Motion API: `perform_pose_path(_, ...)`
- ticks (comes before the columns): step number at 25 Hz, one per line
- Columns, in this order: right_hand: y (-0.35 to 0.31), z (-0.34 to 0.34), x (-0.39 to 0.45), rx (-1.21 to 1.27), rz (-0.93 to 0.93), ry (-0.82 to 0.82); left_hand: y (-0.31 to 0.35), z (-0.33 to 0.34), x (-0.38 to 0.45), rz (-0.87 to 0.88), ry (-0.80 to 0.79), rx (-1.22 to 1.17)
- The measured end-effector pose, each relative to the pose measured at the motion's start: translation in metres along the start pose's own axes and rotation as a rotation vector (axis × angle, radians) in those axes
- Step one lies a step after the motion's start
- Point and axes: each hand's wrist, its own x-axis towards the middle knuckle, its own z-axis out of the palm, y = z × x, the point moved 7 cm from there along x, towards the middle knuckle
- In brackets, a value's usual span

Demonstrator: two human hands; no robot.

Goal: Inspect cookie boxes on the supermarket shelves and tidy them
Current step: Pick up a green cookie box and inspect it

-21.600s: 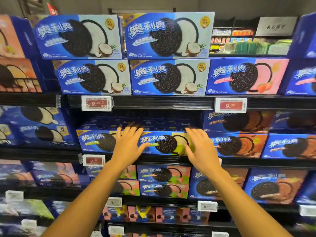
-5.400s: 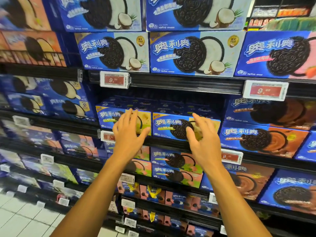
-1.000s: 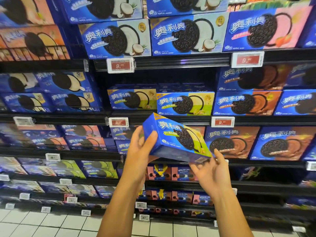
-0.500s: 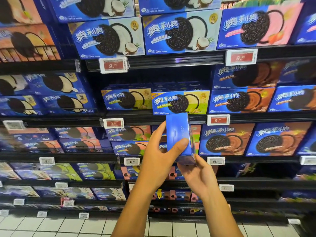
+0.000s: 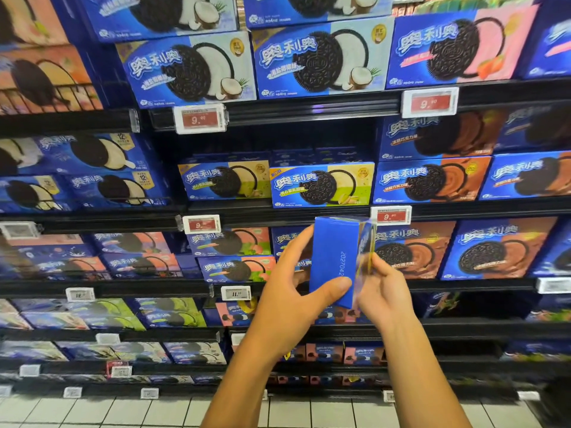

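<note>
I take the blue cardboard cookie box (image 5: pixel 335 257) in my grip as the landmark: it stands on end in front of the shelves, below the row of green-and-yellow cookie boxes (image 5: pixel 321 185), its narrow side panel turned toward me so the printed date code faces the camera. That orientation, I judge, is for reading the date. To its left, my left hand (image 5: pixel 296 291) wraps it, thumb pressed across the lower panel and fingers curled behind the far face. To its right, my right hand (image 5: pixel 381 288) pinches the front edge, fingertips on the yellow-trimmed face, steadying the tall box against tipping. Above the box and slightly right, a red price tag (image 5: pixel 391 215) clips to the black metal shelf edge (image 5: pixel 278 216). I judge the gap above that green row is where the box belongs.
</note>
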Motion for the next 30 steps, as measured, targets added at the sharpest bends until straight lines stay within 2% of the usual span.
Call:
perform_pose_path(3,-0.016,0.023,0.004,-0.069,-0.038,-0.005,0.002,0.002,-0.004,0.028,-0.019,0.031)
perform_pose_path(11,-0.044,0.089,0.005,-0.201,-0.138,-0.216,0.002,0.014,-0.005,0.044,-0.137,0.177)
perform_pose_path(19,-0.048,0.097,0.007,-0.187,-0.162,-0.269,-0.011,0.013,-0.002,0.015,-0.151,0.065)
perform_pose_path(26,-0.084,0.105,-0.005,-0.234,-0.456,-0.257,-0.037,-0.005,0.007,-0.090,-0.149,-0.022)
perform_pose_path(30,-0.103,0.114,-0.024,-0.329,-0.628,-0.261,-0.067,-0.022,0.013,-0.153,-0.030,-0.060)
